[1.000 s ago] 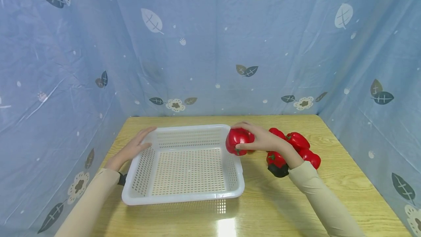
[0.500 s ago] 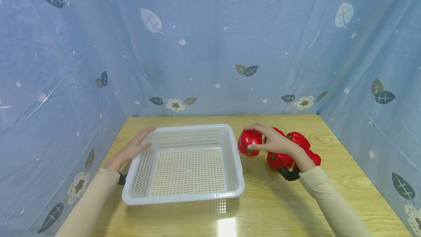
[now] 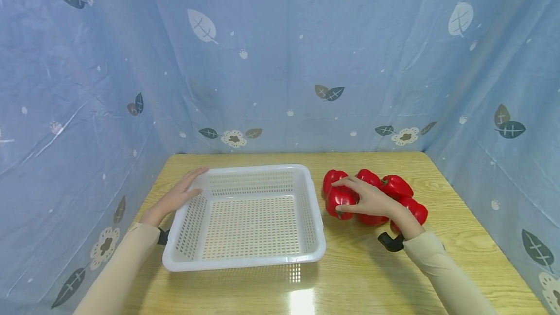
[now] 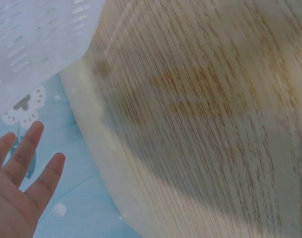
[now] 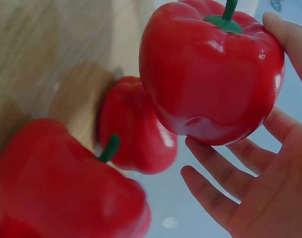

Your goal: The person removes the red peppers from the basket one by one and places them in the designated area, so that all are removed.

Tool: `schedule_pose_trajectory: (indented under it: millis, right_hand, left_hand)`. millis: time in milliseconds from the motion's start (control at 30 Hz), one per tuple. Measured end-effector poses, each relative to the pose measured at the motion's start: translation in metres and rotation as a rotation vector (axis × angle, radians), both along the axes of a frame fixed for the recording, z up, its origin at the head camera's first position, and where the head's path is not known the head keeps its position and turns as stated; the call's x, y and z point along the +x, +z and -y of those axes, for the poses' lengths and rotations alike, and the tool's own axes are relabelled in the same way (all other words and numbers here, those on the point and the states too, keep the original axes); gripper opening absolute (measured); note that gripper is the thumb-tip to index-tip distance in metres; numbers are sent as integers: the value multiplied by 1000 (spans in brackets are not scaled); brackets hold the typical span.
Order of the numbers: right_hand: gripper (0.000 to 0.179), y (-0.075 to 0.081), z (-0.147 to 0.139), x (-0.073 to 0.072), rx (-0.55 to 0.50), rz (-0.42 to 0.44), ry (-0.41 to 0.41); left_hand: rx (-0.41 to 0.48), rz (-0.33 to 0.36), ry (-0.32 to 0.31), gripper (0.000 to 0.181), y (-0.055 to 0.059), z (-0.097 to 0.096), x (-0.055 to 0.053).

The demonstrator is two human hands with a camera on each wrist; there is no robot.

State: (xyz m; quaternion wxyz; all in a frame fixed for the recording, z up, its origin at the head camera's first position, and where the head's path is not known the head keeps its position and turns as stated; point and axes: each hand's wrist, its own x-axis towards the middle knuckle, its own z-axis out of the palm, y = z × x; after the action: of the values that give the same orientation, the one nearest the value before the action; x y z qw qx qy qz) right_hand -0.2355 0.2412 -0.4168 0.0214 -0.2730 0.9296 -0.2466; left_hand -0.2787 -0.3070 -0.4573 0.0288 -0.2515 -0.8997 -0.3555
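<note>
My right hand point(image 3: 372, 200) grips a red bell pepper point(image 3: 339, 202) between thumb and fingers, just right of the white plastic basket point(image 3: 245, 262). In the right wrist view the held bell pepper point(image 5: 210, 74) has its green stem at the top, and the thumb and fingertips lie against its side. Other red bell peppers lie around the hand: one behind it point(image 3: 334, 178), one under the wrist point(image 3: 372, 219). At the basket's left rim my left hand point(image 3: 174, 199) has its fingers extended along the edge. The left wrist view shows these fingers point(image 4: 47, 178) spread apart, holding nothing.
More red bell peppers point(image 3: 397, 187) are grouped to the right on the wooden table point(image 3: 455, 242). A blue patterned curtain point(image 3: 262, 86) encloses the table's back and sides. Below each wrist a black strap part point(image 3: 391, 242) shows.
From the basket's right rim my right hand has carried the bell pepper rightward and slightly nearer to me. Another pepper behind it now shows more. My left hand has stayed at the basket.
</note>
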Motion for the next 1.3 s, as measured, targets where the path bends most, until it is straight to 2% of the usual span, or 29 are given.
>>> schedule_pose_trajectory:
  millis: [300,467,767,1033,1300]
  right_hand:
    - [69,-18,-4,3,30,-38,15]
    - [66,-22,-5,5,37,-39,14]
    - [66,-32,-6,5,76,-100,25]
    - [67,-35,-7,3,124,-118,9]
    - [68,-33,-8,3,137,-112,9]
  left_hand:
    - [1,-12,-4,58,4,-2,2]
    - [2,-7,-3,59,4,-4,4]
    - [-11,-3,10,59,5,-4,3]
    - [-40,-6,18,60,3,-3,0]
    - [-127,22,39,62,9,-2,1]
